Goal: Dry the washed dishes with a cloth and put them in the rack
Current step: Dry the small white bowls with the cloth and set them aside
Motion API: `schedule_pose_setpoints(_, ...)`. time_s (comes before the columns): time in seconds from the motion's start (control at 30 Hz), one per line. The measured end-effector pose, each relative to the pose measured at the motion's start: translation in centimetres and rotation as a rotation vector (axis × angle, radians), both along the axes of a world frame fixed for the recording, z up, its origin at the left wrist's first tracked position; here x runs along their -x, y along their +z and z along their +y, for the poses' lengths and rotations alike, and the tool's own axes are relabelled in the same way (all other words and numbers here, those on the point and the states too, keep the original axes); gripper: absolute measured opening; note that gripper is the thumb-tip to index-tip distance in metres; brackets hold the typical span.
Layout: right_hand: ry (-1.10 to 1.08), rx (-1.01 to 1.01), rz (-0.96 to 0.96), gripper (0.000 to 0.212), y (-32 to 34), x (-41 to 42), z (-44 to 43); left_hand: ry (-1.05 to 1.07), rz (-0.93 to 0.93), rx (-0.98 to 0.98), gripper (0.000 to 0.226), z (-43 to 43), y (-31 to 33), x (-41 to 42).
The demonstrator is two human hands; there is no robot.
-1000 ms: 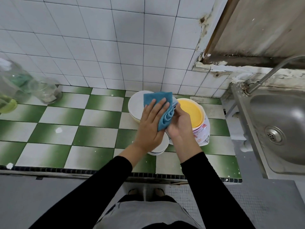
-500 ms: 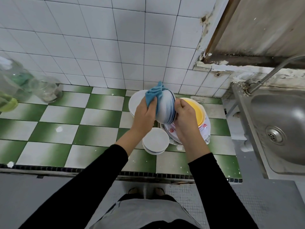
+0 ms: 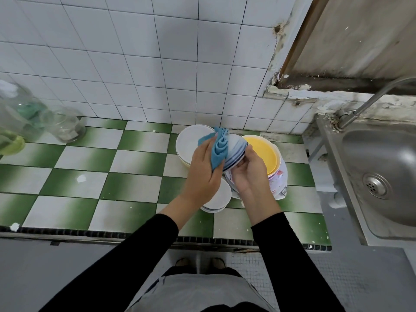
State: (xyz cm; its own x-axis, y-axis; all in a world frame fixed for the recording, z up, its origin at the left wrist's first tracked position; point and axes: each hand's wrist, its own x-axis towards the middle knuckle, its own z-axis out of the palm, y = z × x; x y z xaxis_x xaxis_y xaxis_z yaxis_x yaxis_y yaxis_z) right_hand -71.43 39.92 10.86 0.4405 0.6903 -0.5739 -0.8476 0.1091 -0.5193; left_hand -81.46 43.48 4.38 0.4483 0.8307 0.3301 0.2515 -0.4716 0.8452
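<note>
A white bowl with blue rings (image 3: 236, 152) is held on its side above the counter. My right hand (image 3: 246, 172) grips its rim from the right. My left hand (image 3: 203, 174) holds a blue cloth (image 3: 219, 147) and presses it against the bowl's outside. Beneath them sit a small white bowl stack (image 3: 219, 199), a white plate stack (image 3: 191, 143) toward the wall, and a yellow dish (image 3: 263, 152) lying in a patterned white bowl (image 3: 279, 183). No rack is in view.
The green and white checkered counter (image 3: 112, 176) runs left to glass jars (image 3: 65, 127) by the tiled wall. A steel sink (image 3: 382, 176) with a tap (image 3: 369, 102) lies at the right. The counter's front edge (image 3: 112, 233) runs just before me.
The bowl was lifted and turned on its side between both hands. The cloth went from lying flat over it to bunched against its outer wall, sliding down along it.
</note>
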Motion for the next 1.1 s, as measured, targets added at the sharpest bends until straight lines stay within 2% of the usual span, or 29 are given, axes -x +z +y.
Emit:
schedule_pose_setpoints(0.17, -0.075, -0.016, 0.223, 0.018, 1.3, -1.9, 0.0, -0.129, 0.220, -0.283, 0.066, 1.2, -0.8, 1.9)
schedule_pose_setpoints(0.27, -0.010, -0.003, 0.272, 0.012, 1.3, -2.5, 0.1, -0.136, 0.224, -0.364, 0.075, 1.1, -1.0, 1.9)
schedule_pose_setpoints(0.37, 0.070, 0.042, 0.234, 0.012, 0.7, -2.6, 0.3, -0.080, 0.171, -0.448, 0.065, 1.1, -0.9, 1.6)
schedule_pose_setpoints(0.47, 0.124, 0.102, 0.231, 0.023, -0.8, -3.4, 0.2, -0.035, 0.142, -0.489, 0.055, 2.0, 0.2, 1.6)
schedule_pose_setpoints(0.5, 0.206, 0.161, 0.186, 0.024, -1.5, -3.6, 0.1, -0.024, 0.122, -0.481, 0.052, 2.3, 0.8, 1.6)
schedule_pose_setpoints(0.57, 0.441, 0.327, -0.044, 0.030, -2.5, -4.0, -0.4, 0.011, 0.058, -0.421, 0.047, 3.0, 1.6, 1.6)
schedule_pose_setpoints(0.63, 0.579, 0.386, -0.196, 0.049, -3.0, -4.2, -0.8, 0.084, -0.042, -0.290, 0.039, 3.5, 2.2, 1.5)
schedule_pose_setpoints(0.73, 0.629, 0.183, -0.083, 0.063, -3.1, -4.1, -1.4, 0.239, -0.135, -0.044, 0.027, 3.6, 2.7, 0.9)
schedule_pose_setpoints(0.83, 0.586, 0.013, 0.087, 0.061, -3.1, -3.7, -1.4, 0.297, -0.107, 0.162, 0.025, 3.2, 3.1, 0.1)
schedule_pose_setpoints(0.93, 0.536, 0.008, 0.171, 0.058, -3.7, -3.5, -1.4, 0.248, -0.015, 0.321, 0.026, 3.0, 3.3, -0.2)
schedule_pose_setpoints(1.03, 0.526, 0.014, 0.214, 0.062, -4.5, -4.1, -1.7, 0.190, -0.128, 0.536, 0.019, 2.6, 3.6, 0.0)
schedule_pose_setpoints(1.1, 0.454, 0.022, 0.239, 0.068, -5.2, -4.7, -1.8, 0.294, -0.239, 0.639, 0.018, 2.4, 3.8, 0.0)
